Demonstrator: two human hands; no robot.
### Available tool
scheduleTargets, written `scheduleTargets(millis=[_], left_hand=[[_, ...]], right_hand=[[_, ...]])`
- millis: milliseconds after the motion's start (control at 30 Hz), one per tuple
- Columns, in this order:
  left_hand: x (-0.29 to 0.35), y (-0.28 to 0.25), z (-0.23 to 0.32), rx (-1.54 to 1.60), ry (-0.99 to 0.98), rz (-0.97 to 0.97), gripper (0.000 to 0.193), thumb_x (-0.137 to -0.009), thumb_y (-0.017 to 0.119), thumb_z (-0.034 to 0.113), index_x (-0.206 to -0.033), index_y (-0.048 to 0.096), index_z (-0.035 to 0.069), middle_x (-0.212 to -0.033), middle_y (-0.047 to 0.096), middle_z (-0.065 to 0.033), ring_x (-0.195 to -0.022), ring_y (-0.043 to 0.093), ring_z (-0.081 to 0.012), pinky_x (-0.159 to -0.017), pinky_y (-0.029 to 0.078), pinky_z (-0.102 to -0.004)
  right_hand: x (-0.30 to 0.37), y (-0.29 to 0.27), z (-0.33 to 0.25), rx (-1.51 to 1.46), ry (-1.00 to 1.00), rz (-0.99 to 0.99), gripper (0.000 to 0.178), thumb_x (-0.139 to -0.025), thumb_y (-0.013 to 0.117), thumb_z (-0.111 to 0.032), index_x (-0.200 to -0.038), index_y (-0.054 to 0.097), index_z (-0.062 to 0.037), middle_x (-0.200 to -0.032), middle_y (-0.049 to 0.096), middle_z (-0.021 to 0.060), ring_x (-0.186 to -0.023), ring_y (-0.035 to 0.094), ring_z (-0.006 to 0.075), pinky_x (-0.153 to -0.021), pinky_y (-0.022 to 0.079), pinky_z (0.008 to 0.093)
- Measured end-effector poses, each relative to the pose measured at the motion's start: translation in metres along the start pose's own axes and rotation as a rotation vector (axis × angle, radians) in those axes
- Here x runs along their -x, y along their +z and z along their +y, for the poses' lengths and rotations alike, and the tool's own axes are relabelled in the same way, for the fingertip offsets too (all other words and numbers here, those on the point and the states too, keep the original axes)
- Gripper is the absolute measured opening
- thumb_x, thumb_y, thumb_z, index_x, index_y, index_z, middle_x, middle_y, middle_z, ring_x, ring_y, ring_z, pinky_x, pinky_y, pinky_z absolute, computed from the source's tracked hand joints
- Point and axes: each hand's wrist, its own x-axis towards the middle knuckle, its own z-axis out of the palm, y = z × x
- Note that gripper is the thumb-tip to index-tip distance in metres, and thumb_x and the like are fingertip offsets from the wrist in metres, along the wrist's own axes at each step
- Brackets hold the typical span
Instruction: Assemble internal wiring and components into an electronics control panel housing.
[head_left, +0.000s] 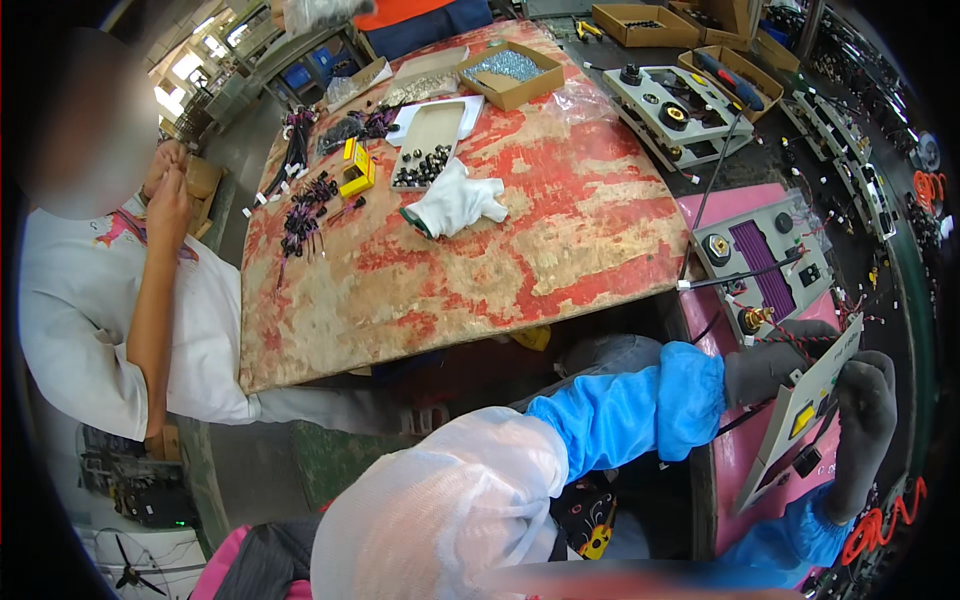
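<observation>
My right hand point(866, 415), in a grey glove, is closed at the right edge of a light grey control panel point(795, 425). The panel stands tilted, with a yellow switch and a black part on its face. My left hand point(765, 370), also grey-gloved, is at the panel's upper left; its fingers are bent beside red and black twisted wires point(790, 340) and partly hidden by the panel. What they pinch cannot be made out. Just beyond lies a grey housing point(745, 250) with purple ribbing, a brass fitting and a black cable, on a pink mat point(725, 480).
A worn red wooden table point(560, 235) carries a white glove point(455, 203), a tray of black knobs point(430, 140), a yellow box point(357, 168) and a cardboard box point(510, 72). Another housing point(680, 110) stands beyond. A co-worker point(130, 300) sits left; another person point(425, 20) is behind the table.
</observation>
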Motion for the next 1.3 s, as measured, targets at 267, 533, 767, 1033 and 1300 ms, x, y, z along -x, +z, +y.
scheduleTargets(millis=[267, 533, 767, 1033, 1300], left_hand=[[0.002, 0.000, -0.008, -0.042, 0.011, -0.036, 0.042, -0.076, 0.067, -0.002, -0.115, 0.054, 0.005, -0.093, 0.065, -0.0081, -0.081, 0.065, -0.0174, -0.069, 0.054, -0.0305], [0.007, -0.001, -0.004, -0.032, -0.007, -0.098, 0.041, -0.084, 0.062, 0.013, -0.122, 0.049, 0.007, -0.107, 0.061, -0.0095, -0.092, 0.064, -0.0194, -0.076, 0.055, -0.0328], [0.006, -0.028, -0.022, -0.015, -0.025, -0.161, 0.046, -0.090, 0.056, 0.029, -0.130, 0.045, 0.010, -0.119, 0.056, -0.0102, -0.102, 0.060, -0.0210, -0.085, 0.053, -0.0364], [0.007, -0.039, -0.032, 0.089, 0.014, -0.206, 0.051, -0.092, 0.055, 0.028, -0.139, 0.038, 0.022, -0.129, 0.052, -0.0084, -0.114, 0.054, -0.0235, -0.095, 0.047, -0.0395], [0.006, -0.027, -0.015, -0.096, -0.022, -0.203, 0.052, -0.089, 0.055, 0.020, -0.138, 0.038, 0.016, -0.125, 0.054, -0.0097, -0.110, 0.057, -0.0233, -0.090, 0.050, -0.0379]], right_hand=[[0.003, -0.005, 0.002, -0.021, -0.045, -0.050, 0.017, -0.073, 0.054, 0.014, -0.084, 0.054, 0.0015, -0.088, 0.051, 0.0078, -0.079, 0.053, 0.0158, -0.069, 0.045, 0.0254], [0.000, 0.001, -0.016, 0.143, -0.149, 0.065, 0.017, -0.070, 0.056, 0.014, -0.081, 0.053, 0.0012, -0.080, 0.050, 0.0096, -0.069, 0.053, 0.0200, -0.061, 0.044, 0.0300], [0.003, 0.004, -0.019, 0.210, -0.074, 0.107, 0.015, -0.072, 0.056, 0.013, -0.083, 0.054, 0.0022, -0.076, 0.050, 0.0117, -0.066, 0.054, 0.0230, -0.060, 0.044, 0.0320], [0.006, 0.006, -0.025, 0.244, -0.034, 0.143, 0.011, -0.076, 0.056, 0.009, -0.085, 0.055, 0.0022, -0.075, 0.050, 0.0130, -0.065, 0.054, 0.0249, -0.061, 0.045, 0.0330], [0.003, 0.002, -0.027, 0.286, -0.069, 0.084, 0.010, -0.074, 0.056, 0.009, -0.080, 0.053, 0.0021, -0.076, 0.049, 0.0130, -0.066, 0.054, 0.0244, -0.060, 0.044, 0.0325]])
